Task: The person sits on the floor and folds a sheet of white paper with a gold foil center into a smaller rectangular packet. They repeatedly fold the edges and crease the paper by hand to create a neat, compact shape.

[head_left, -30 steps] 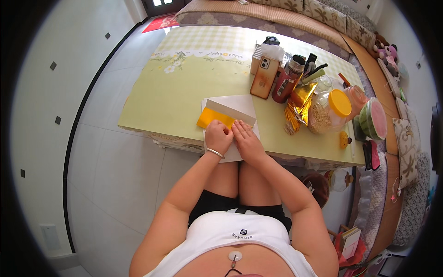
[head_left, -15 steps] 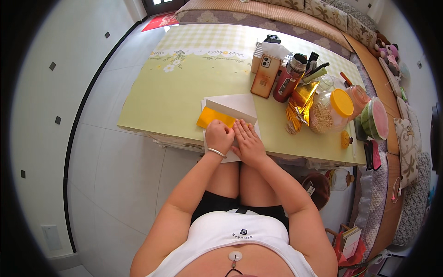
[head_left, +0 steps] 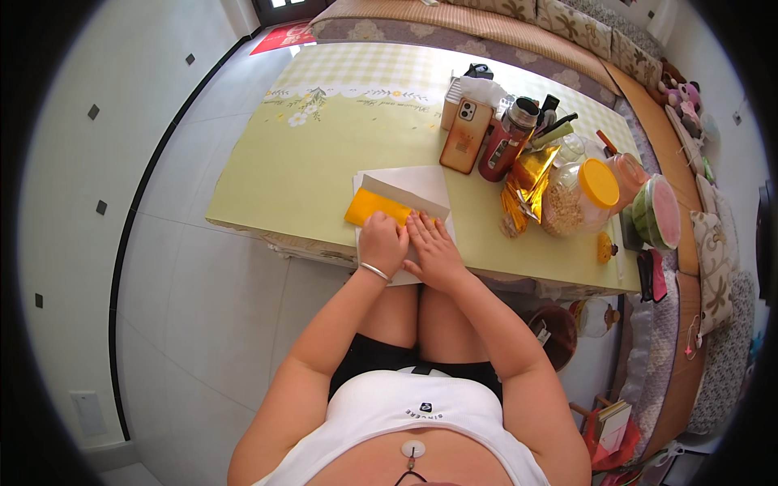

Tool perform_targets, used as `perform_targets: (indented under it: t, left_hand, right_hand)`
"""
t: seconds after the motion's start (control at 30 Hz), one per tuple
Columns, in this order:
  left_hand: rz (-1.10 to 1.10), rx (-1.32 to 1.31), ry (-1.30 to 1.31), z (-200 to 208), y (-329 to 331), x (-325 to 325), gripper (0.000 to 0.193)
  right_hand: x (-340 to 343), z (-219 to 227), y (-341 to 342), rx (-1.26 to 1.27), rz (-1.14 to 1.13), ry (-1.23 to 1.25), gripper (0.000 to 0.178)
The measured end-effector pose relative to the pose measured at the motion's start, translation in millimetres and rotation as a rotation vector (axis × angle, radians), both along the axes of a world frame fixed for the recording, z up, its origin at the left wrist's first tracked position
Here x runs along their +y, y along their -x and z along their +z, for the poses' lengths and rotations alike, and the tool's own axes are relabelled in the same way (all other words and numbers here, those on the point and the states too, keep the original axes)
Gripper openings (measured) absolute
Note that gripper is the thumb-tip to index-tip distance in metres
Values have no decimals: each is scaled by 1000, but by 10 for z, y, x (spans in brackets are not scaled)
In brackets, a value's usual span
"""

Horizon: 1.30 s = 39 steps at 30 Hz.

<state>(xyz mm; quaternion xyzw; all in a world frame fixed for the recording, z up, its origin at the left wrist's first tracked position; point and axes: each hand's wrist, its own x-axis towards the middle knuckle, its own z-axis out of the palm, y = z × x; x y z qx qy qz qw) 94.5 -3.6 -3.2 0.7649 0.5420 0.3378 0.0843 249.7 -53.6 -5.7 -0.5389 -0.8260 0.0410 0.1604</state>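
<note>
A yellow-orange sheet of paper (head_left: 374,206), with a grey-white flap (head_left: 405,193) rising behind it, lies at the table's near edge on white paper (head_left: 421,178). My left hand (head_left: 383,245), a silver bangle at its wrist, is curled into a fist and pressed onto the yellow paper's lower edge. What its fingers may pinch is hidden under them. Flat beside it lies my right hand (head_left: 436,253), fingers stretched forward over the right end of the yellow paper. Its thumb points toward the left hand.
To the right stand a phone (head_left: 467,136), a dark red flask (head_left: 508,139), gold foil packets (head_left: 535,182), a yellow-lidded jar (head_left: 565,209) and a cut watermelon (head_left: 656,212). A brown bin (head_left: 554,336) sits below the table (head_left: 284,186). A long sofa runs along the back and right.
Both hands stay at the yellow paper with almost no movement. The left fist and wrist have shifted very slightly to the left; the right hand still lies flat.
</note>
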Motion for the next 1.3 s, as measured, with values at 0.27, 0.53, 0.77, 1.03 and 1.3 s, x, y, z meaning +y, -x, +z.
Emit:
perform_targets:
  t: [0.27,0.53,0.77,1.03,1.3]
  left_hand:
    - [-308,80,-243,284,660,124,12]
    - [-562,235,-309,384,1094,426,27]
    - [-621,313,-398,346,1096,421,24]
    - [-602,368,-503,226,1119,232,23]
    - [-572,326,-448,227,1071,176,16]
  right_hand:
    - [-26,125,25,-31,35,51,82]
    - [-42,207,-25,33,100,73,72]
    - [-42,279,-63,91,138,126,66]
    - [-46,248,-136,149,195,125,60]
    - [-3,294,-242,156,251,106,51]
